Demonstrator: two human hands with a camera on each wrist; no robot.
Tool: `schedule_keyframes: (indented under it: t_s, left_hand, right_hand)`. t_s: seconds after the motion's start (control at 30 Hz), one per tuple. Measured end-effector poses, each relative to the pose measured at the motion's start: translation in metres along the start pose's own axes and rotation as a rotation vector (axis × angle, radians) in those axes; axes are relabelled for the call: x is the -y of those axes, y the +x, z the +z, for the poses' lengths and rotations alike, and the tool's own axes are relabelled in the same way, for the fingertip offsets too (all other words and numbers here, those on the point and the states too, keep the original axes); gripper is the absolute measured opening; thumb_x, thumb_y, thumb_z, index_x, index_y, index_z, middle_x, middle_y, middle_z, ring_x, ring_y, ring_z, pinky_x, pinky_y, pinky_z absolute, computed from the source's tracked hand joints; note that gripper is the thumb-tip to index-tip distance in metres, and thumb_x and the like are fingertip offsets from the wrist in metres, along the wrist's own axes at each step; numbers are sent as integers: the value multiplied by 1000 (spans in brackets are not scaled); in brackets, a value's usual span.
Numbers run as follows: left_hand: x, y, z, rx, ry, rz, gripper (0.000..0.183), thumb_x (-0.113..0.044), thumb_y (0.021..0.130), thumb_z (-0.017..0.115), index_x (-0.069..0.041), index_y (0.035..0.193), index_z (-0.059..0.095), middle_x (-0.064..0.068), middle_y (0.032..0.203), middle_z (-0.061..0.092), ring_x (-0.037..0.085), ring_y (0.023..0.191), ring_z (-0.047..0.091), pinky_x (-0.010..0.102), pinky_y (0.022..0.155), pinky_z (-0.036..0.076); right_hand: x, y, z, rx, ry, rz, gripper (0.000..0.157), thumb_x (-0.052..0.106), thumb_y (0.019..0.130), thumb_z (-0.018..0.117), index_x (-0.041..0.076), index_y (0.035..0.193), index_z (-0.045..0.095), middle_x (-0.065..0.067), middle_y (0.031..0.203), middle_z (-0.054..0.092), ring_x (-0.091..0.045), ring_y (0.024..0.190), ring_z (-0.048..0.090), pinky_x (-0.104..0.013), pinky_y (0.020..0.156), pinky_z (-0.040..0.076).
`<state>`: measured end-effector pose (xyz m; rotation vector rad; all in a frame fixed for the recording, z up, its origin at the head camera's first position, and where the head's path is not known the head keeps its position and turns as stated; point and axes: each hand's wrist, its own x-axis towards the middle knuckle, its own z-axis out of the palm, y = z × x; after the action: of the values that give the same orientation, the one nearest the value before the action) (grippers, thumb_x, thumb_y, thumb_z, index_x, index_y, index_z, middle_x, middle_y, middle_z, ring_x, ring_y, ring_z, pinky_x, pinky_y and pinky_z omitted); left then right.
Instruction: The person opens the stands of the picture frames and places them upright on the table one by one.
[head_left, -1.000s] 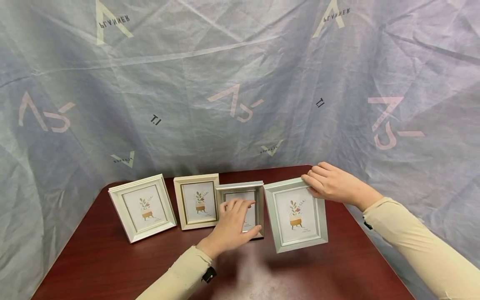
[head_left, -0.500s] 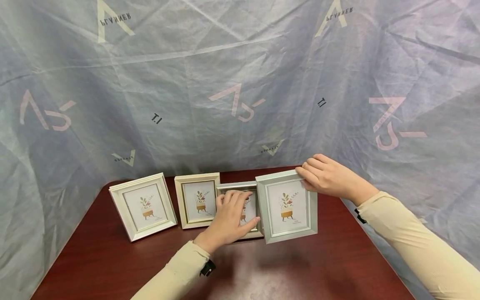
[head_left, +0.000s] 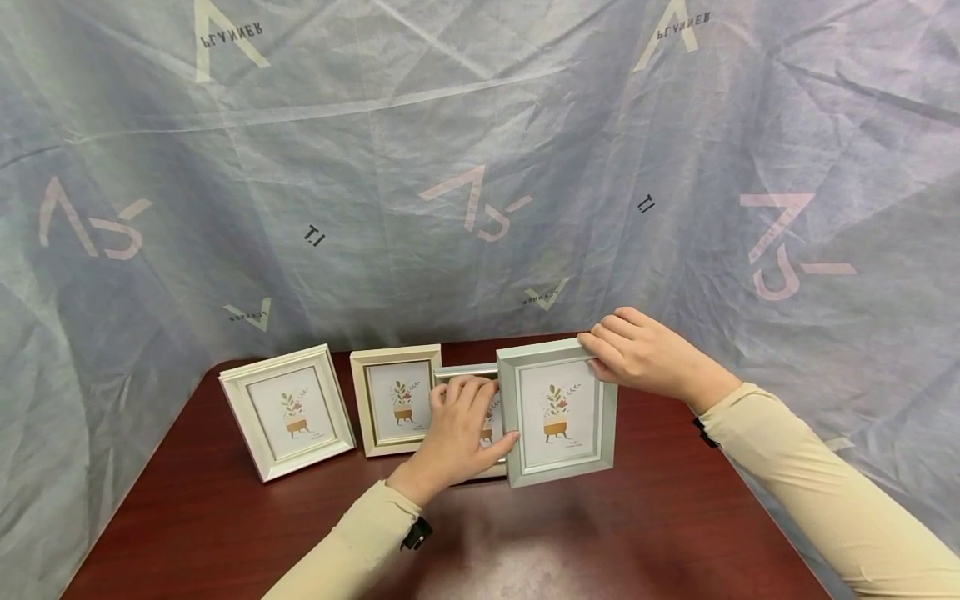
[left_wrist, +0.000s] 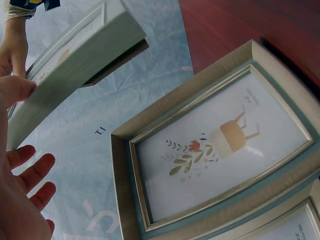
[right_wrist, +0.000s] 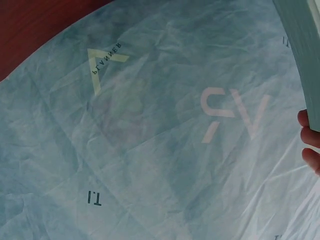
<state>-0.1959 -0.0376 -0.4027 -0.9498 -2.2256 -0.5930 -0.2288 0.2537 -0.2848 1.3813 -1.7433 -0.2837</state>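
Note:
My right hand point(head_left: 648, 358) grips the upper right corner of a pale green picture frame point(head_left: 555, 458), its fingers curled over the top edge. The frame appears raised above the table and slightly tilted. My left hand point(head_left: 457, 442) has loosely bent, spread fingers in front of a silver-brown picture frame point(head_left: 467, 372), partly hiding it. Its thumb overlaps the pale green frame's left edge; whether it touches is unclear. The left wrist view shows the silver-brown frame point(left_wrist: 175, 112) beside the left fingers point(left_wrist: 37, 172). In the right wrist view, right fingertips point(right_wrist: 311, 137) hold the green frame's edge.
A cream frame with gold inner trim point(head_left: 397, 448) stands left of the silver-brown one. Farther left, a white frame point(head_left: 273, 467) stands at an angle. All rest on a dark red table point(head_left: 172, 542), with a grey printed cloth point(head_left: 375, 183) hanging behind it.
The pale green frame has moved left in my right hand, covering the silver-brown frame's right side. My left hand has shifted only slightly, and its thumb now overlaps the green frame's edge.

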Motion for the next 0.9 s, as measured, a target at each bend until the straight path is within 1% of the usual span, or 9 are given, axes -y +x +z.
schedule_keyframes:
  t_s: [0.17, 0.4, 0.57, 0.73, 0.9]
  left_hand:
    - [2, -2, 0, -17, 2, 15, 55, -40, 80, 76, -5, 118, 57, 10, 114, 54, 29, 107, 45, 54, 85, 30]
    - [3, -4, 1, -36, 4, 23, 55, -39, 79, 77, -5, 117, 58, 9, 113, 55, 29, 108, 45, 53, 85, 30]
    - [3, -6, 2, -52, 5, 30, 53, -38, 79, 77, -6, 116, 58, 8, 112, 55, 28, 108, 46, 52, 84, 30]
    - [3, -6, 2, -81, -2, 47, 51, -35, 78, 78, -6, 116, 57, 8, 112, 55, 28, 108, 46, 52, 84, 30]
    - [2, -6, 2, -100, -6, 55, 53, -35, 77, 79, -6, 115, 58, 8, 111, 55, 29, 107, 47, 52, 84, 31]
  right_hand:
    - [2, 1, 0, 36, -16, 11, 26, 14, 102, 38, -4, 99, 57, -7, 79, 56, -24, 74, 56, -38, 74, 47]
    - [3, 3, -1, 53, -21, 11, 26, 16, 102, 38, -2, 101, 57, -7, 80, 57, -24, 74, 55, -38, 74, 46]
    - [4, 5, -3, 68, -28, 16, 27, 14, 100, 38, -2, 103, 59, -6, 80, 58, -23, 73, 55, -37, 74, 45]
    - [4, 6, -4, 70, -43, 16, 30, 14, 99, 37, -2, 105, 62, -6, 80, 60, -23, 72, 55, -37, 74, 45]
    - [4, 7, -4, 66, -46, 11, 31, 14, 99, 37, -2, 105, 62, -5, 80, 60, -22, 71, 54, -36, 73, 45]
